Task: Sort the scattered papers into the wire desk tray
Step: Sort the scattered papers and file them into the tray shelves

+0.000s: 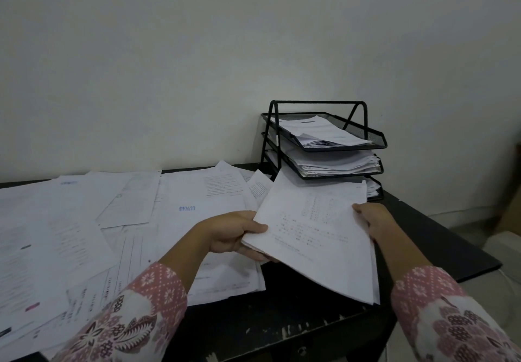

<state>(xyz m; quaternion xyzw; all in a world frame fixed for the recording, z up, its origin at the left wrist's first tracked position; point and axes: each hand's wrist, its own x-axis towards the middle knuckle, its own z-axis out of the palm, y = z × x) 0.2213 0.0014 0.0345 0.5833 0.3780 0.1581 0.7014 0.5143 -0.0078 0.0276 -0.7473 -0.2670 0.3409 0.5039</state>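
Both hands are on one stack (315,237) of printed sheets, lifted off the desk (439,229) and tilted, near corner hanging low. Left hand (234,234) pinches the stack's left edge, thumb on top w/ fingers curled underneath. Right hand (372,220) grips the right edge, thumb over the top; can't see its fingers under the paper, but it's clearly holding.

So imo the step in hand is carrying this batch over to the tray (324,136), which sits at the back right of the desk against the wall. It's a 3-tier black wire thing. Top tier has a smallish pile, middle tier is pretty stuffed, bottom tier is mostly hidden behind the held stack, so no idea how full it is.

Tons of loose papers (112,220) are spread over the left side of the desk, overlapping each other, so the job's prob nowhere near done.

Next move: level the stack, square the edges a bit, then slide it into a tier from the open front. Top tier looks like the easiest fit, since the middle one has little headroom. Stack is floppy, so sheets could fan out or catch the wire lip.
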